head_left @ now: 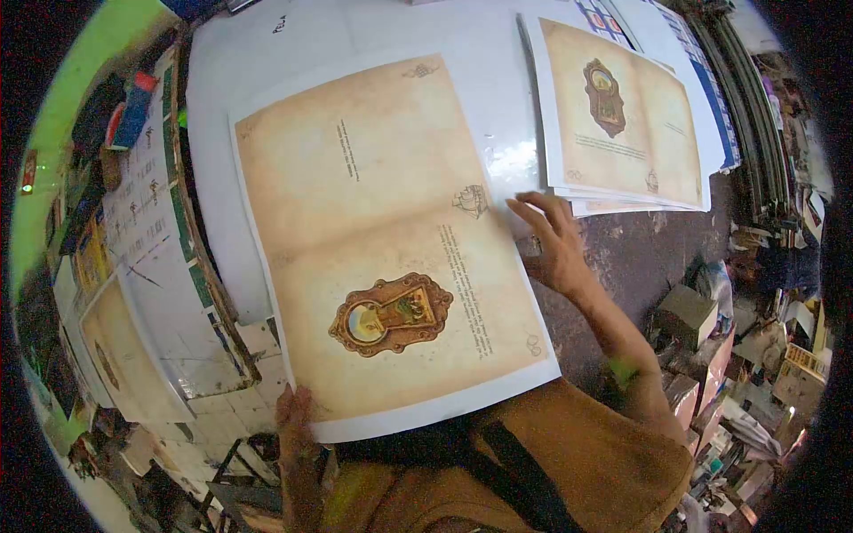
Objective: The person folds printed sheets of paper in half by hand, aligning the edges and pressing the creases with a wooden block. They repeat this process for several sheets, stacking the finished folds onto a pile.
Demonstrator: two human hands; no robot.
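Note:
A large printed sheet (355,213) with a tan parchment pattern, an ornate keyhole picture and small text lies tilted across the white table, its near end reaching over the edge toward my body. My left hand (298,413) is at the sheet's lower left corner, fingers closed on it, the thumb over the print. My right hand (555,240) is beside the sheet's right edge, fingers apart and slightly bent, the fingertips close to the paper. Whether they touch it I cannot tell.
A stack of similar printed sheets (622,115) is at the right on the white table (240,53). Another printed sheet (133,346) lies on the side board (191,346) at the left. Boxes (686,315) and clutter fill the lower right.

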